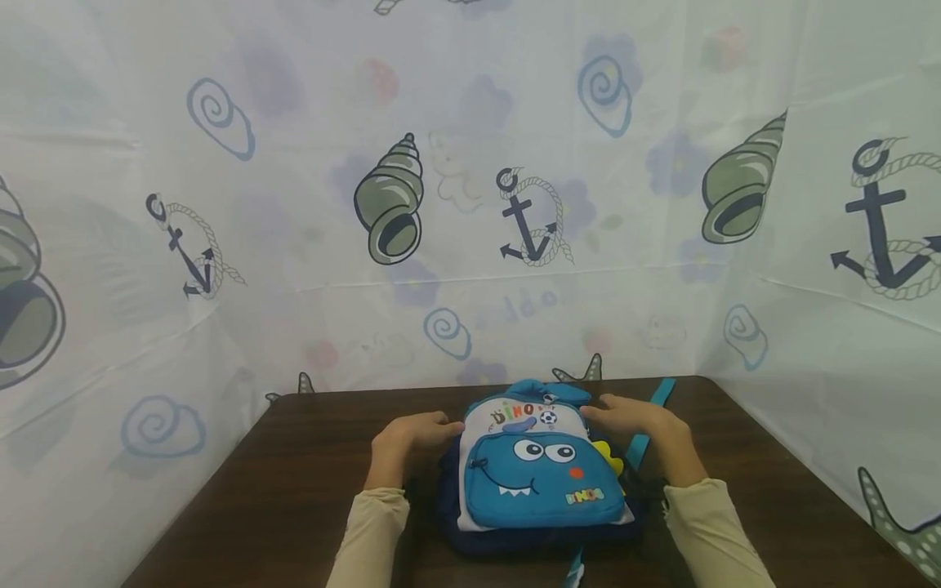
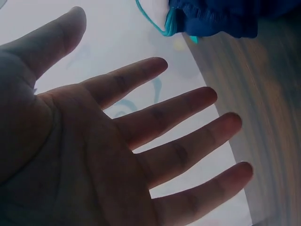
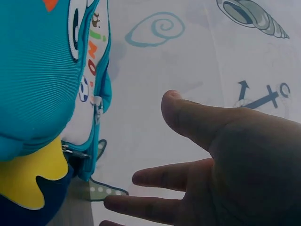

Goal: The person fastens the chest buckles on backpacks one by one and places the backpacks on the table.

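A child's blue and white dinosaur backpack [image 1: 544, 474] lies on the dark table, its cartoon face up and its top toward the back wall. My left hand [image 1: 419, 433] is beside its upper left edge; in the left wrist view the fingers [image 2: 164, 117] are straight and spread, apart from the bag's navy side [image 2: 216, 16]. On the other side, my right hand [image 1: 635, 415] is by the upper right edge, near the zipper. The right wrist view shows that hand's thumb [image 3: 193, 115] and fingers extended, with a gap to the backpack [image 3: 37, 80] and its yellow spikes [image 3: 37, 174].
A brown wooden table [image 1: 294, 490] bears the bag. Teal straps [image 1: 638, 449] stick out at its right side and front. White cloth [image 1: 470, 204] printed with shells and anchors hangs behind the table and at both sides.
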Motion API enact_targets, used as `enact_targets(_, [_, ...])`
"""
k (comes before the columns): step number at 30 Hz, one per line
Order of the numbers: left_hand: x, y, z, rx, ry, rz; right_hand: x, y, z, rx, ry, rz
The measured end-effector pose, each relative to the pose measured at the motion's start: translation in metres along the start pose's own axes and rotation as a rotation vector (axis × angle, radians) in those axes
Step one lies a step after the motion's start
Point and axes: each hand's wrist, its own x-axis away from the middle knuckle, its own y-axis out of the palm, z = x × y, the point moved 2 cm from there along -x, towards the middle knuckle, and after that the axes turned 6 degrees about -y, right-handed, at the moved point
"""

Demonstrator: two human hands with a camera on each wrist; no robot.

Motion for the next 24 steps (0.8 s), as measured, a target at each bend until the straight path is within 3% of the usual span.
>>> enact_targets(4, [0.0,0.003,0.004,-0.008,-0.018,-0.014,-0.002,0.003,0.003,0.022,0.031,-0.042])
enact_targets(8, [-0.001,0.011,0.009,0.076,-0.073,-0.077,-0.002,0.007,0.003,0.022,0.092,-0.095])
enact_targets(15, [-0.009,0.025,0.009,-0.042,-0.184,-0.026,0.002,0.017,-0.002,-0.054,0.214,-0.127])
enact_targets(18, [-0.01,0.028,0.006,-0.002,-0.226,-0.046,0.001,0.021,-0.004,-0.089,0.238,-0.138])
enact_targets(24, [-0.008,0.027,0.006,0.074,-0.208,-0.073,-0.003,0.025,-0.003,-0.076,0.229,-0.142])
